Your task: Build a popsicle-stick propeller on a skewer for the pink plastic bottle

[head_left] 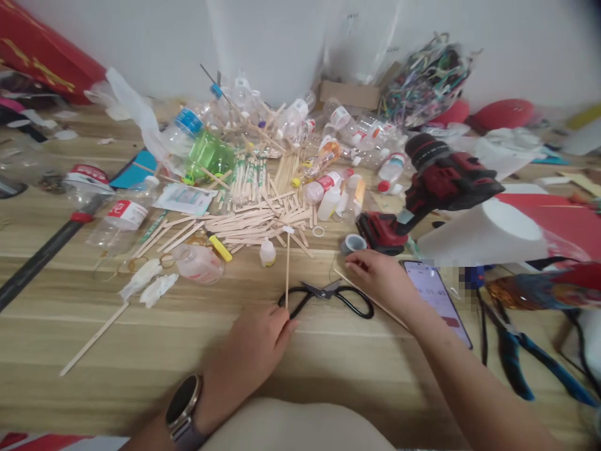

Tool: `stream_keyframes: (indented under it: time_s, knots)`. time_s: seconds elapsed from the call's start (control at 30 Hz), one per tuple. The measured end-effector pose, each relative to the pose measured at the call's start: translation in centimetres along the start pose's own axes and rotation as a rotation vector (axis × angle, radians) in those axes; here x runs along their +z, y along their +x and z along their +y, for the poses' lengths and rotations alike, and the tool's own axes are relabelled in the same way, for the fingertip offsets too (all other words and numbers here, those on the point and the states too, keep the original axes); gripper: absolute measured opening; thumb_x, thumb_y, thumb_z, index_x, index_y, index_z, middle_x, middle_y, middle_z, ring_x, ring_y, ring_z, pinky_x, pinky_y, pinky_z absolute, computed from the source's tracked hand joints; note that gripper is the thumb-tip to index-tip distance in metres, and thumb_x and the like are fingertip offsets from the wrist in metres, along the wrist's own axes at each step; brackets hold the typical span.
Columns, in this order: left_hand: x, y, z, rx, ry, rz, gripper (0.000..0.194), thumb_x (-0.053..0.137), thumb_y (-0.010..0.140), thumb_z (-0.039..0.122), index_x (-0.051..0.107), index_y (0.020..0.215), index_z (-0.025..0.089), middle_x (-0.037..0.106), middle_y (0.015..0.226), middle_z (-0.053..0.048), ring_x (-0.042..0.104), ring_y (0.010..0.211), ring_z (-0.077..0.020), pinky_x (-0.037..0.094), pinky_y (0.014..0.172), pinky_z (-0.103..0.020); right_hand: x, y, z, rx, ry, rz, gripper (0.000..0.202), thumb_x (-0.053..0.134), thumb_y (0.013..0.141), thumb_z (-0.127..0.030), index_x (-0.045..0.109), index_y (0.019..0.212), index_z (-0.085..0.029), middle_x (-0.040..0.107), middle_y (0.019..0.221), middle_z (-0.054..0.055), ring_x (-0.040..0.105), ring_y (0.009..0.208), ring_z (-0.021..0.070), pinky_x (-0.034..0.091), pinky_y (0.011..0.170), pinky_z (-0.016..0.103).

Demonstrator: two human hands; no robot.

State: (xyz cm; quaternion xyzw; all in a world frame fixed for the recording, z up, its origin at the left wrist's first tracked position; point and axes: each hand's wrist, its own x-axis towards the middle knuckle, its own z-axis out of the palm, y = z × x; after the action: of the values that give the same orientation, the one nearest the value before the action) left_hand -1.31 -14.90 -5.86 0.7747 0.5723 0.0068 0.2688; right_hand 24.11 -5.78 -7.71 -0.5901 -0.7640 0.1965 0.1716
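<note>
My left hand (263, 335) is closed around the lower end of a thin wooden stick (288, 269), which points away from me. A small white piece (288, 230) sits at the stick's far tip. Black-handled scissors (323, 292) lie with blades spread, between my hands. My right hand (375, 275) has its fingers curled together beside a grey tape roll (354, 243); what they pinch, if anything, I cannot make out. Another thin stick (394, 318) runs under that hand. Ahead of my left hand stands a small white glue bottle (267, 252).
Many flat wooden sticks (248, 228) lie piled mid-table, with plastic bottles (328, 181) behind. A red cordless drill (441, 181), a white foam cone (488, 228), a phone (434, 300) and blue-handled pliers (521, 341) are on the right. A black pole (42, 263) reaches in from the left.
</note>
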Motion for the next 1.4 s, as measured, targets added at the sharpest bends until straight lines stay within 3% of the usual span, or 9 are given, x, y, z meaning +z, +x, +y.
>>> stream_keyframes:
  time_s: [0.33,0.5,0.67,0.77,0.9,1.0,1.1,1.23,1.4]
  knots:
    - [0.2,-0.2,0.2,0.015,-0.006,-0.020,0.028,0.040,0.098,0.024,0.062,0.081,0.018,0.067,0.085,-0.005,0.061,0.081,-0.0220,0.038,0.069,-0.032,0.7,2.1,-0.8,-0.563,-0.592,-0.188,0.021,0.047,0.091,-0.008,0.066,0.085,-0.015,0.065,0.089,0.012,0.056,0.087,0.0228,0.036,0.072,0.033]
    - [0.0,-0.5,0.3,0.025,-0.023,-0.035,0.027,0.041,0.098,0.024,0.062,0.083,0.017,0.067,0.086,-0.006,0.061,0.081,-0.0223,0.038,0.069,-0.032,0.6,4.2,-0.6,-0.826,-0.660,-0.299,0.025,0.044,0.094,-0.011,0.065,0.080,-0.014,0.065,0.086,0.009,0.056,0.087,0.0194,0.041,0.075,0.033]
    - [-0.1,-0.9,0.5,0.049,-0.047,-0.029,0.027,0.041,0.097,0.023,0.063,0.085,0.016,0.067,0.089,-0.006,0.060,0.086,-0.0223,0.039,0.074,-0.033,0.5,5.9,0.2,-0.928,-0.616,-0.391,0.019,0.056,0.093,-0.030,0.062,0.104,-0.016,0.064,0.105,0.005,0.062,0.093,0.0177,0.052,0.082,0.039]
    - [0.0,-1.1,0.4,0.054,-0.058,-0.033,0.026,0.042,0.097,0.023,0.064,0.086,0.016,0.067,0.090,-0.006,0.060,0.088,-0.0227,0.040,0.076,-0.034,0.2,6.6,0.0,-0.909,-0.535,-0.402,0.024,0.057,0.093,-0.033,0.061,0.109,-0.017,0.063,0.110,0.006,0.062,0.094,0.0178,0.053,0.082,0.039]
    - [-0.2,-1.1,0.4,0.032,-0.096,0.016,0.027,0.040,0.097,0.024,0.063,0.085,0.016,0.066,0.087,-0.006,0.059,0.083,-0.0218,0.039,0.073,-0.033,-1.1,6.9,-1.2,-0.790,-0.366,-0.317,0.015,0.049,0.093,-0.018,0.062,0.087,-0.016,0.064,0.097,0.008,0.058,0.093,0.0200,0.046,0.085,0.040]
    - [-0.4,-0.7,0.6,0.027,-0.186,0.068,0.026,0.040,0.097,0.022,0.062,0.085,0.017,0.065,0.087,-0.005,0.059,0.082,-0.0197,0.039,0.072,-0.031,-2.1,6.7,-2.1,-0.649,-0.193,-0.221,0.012,0.050,0.083,-0.012,0.058,0.076,-0.017,0.063,0.088,0.011,0.055,0.089,0.0235,0.040,0.083,0.040]
    - [-0.5,-0.2,1.0,0.045,-0.296,0.106,0.022,0.041,0.096,0.024,0.061,0.088,0.017,0.064,0.088,-0.004,0.058,0.081,-0.0180,0.039,0.072,-0.030,-2.9,6.2,-2.6,-0.464,0.022,-0.125,0.004,0.053,0.079,-0.016,0.054,0.076,-0.019,0.061,0.079,0.007,0.054,0.074,0.0192,0.041,0.073,0.034]
    - [-0.5,0.1,1.4,0.076,-0.363,0.104,0.020,0.043,0.094,0.024,0.061,0.088,0.018,0.064,0.086,-0.003,0.057,0.079,-0.0174,0.039,0.070,-0.029,-4.2,5.7,-3.4,-0.228,0.359,-0.010,0.008,0.045,0.085,-0.026,0.048,0.078,-0.022,0.063,0.075,0.001,0.053,0.056,0.0120,0.041,0.057,0.027]
    - [-0.6,-0.2,1.5,0.064,-0.374,0.053,0.022,0.043,0.093,0.024,0.062,0.084,0.018,0.066,0.083,-0.003,0.058,0.076,-0.0171,0.039,0.067,-0.028,-7.2,5.1,-5.4,-0.119,0.726,0.180,0.009,0.050,0.082,-0.019,0.047,0.074,-0.022,0.056,0.063,-0.004,0.052,0.050,0.0080,0.039,0.051,0.023]
